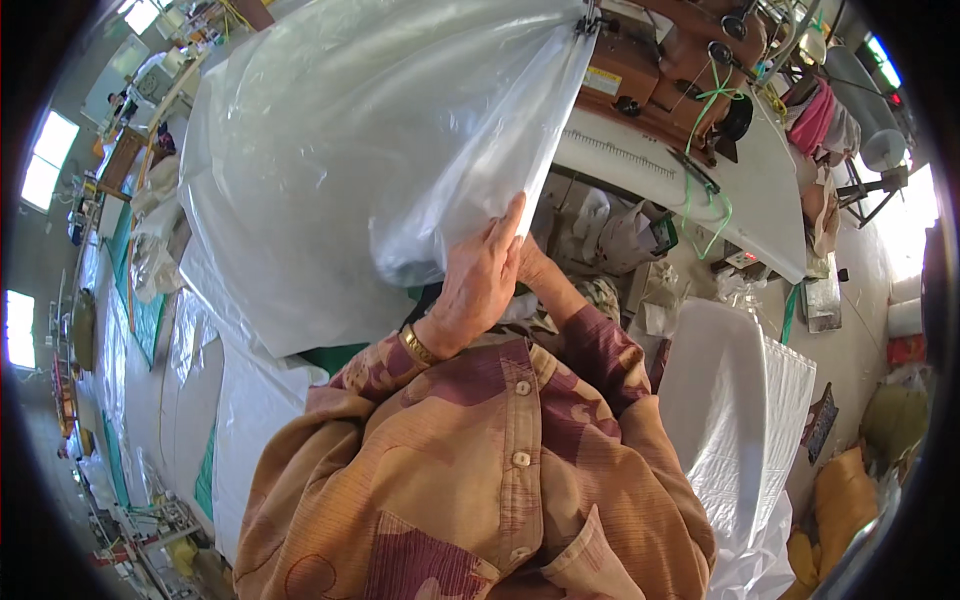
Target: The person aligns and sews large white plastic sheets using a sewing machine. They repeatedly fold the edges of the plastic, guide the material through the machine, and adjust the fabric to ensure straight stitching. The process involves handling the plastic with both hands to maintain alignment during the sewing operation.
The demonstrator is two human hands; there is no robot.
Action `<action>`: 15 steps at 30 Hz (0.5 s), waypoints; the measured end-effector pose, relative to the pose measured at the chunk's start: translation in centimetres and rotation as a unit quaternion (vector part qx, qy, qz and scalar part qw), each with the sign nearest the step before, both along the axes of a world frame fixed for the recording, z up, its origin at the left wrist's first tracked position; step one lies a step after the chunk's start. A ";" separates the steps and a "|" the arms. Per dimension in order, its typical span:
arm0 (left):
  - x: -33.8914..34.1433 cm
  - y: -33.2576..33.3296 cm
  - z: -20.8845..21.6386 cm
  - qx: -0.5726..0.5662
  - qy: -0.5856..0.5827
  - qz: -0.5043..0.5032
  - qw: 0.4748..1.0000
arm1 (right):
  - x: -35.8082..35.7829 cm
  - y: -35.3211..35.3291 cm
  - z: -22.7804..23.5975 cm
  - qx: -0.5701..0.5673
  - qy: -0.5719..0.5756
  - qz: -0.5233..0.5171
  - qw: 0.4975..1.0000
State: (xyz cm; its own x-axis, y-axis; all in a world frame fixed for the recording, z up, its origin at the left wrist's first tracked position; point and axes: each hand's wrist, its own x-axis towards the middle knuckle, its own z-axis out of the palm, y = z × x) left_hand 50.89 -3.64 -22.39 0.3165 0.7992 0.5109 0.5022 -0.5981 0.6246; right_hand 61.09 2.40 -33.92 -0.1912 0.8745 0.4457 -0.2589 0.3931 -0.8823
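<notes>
A large translucent white plastic sheet (310, 170) spreads in front of me, its right edge running up to the needle area of a brown sewing machine (690, 70). My left hand (477, 280) lies on that edge near my body, fingers stretched out along it. A gold-coloured watch or bracelet (416, 345) circles the left wrist. Close beside it, my right hand (537, 264) reaches up at the sheet's edge. Its fingers are mostly hidden behind the left hand and the sheet, so their grip does not show.
The white machine table (770, 215) carries a printed ruler scale, black-handled snips (694, 170) and loose green cord (722, 225). Folded white sheeting (715, 390) hangs at my right. Below the table sits a pale bag (622, 240). Green and clear sheeting covers parts of the left floor.
</notes>
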 end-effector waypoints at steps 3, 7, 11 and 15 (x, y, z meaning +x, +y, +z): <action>-0.3 -0.1 0.2 -0.004 0.044 0.006 0.999 | 0.0 1.4 -0.9 0.036 -0.041 -0.024 0.998; -0.4 0.1 -0.8 -0.002 0.041 0.010 0.999 | 2.0 -0.1 2.6 -0.127 -0.006 -0.116 0.985; -0.2 0.8 -0.5 -0.062 0.101 -0.040 0.992 | 5.1 2.9 3.9 -0.154 0.163 -0.197 0.954; 0.9 1.6 -0.8 -0.019 0.122 -0.075 0.990 | 9.0 7.7 8.3 -0.108 0.063 -0.281 0.952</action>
State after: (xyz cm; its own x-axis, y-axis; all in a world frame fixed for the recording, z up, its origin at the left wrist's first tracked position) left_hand 51.79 -2.02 -23.22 0.5426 0.7517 0.3748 0.5486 -0.6550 0.5197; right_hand 70.10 10.09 -25.59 0.3768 0.8967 0.2325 -0.1699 0.3137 -0.9342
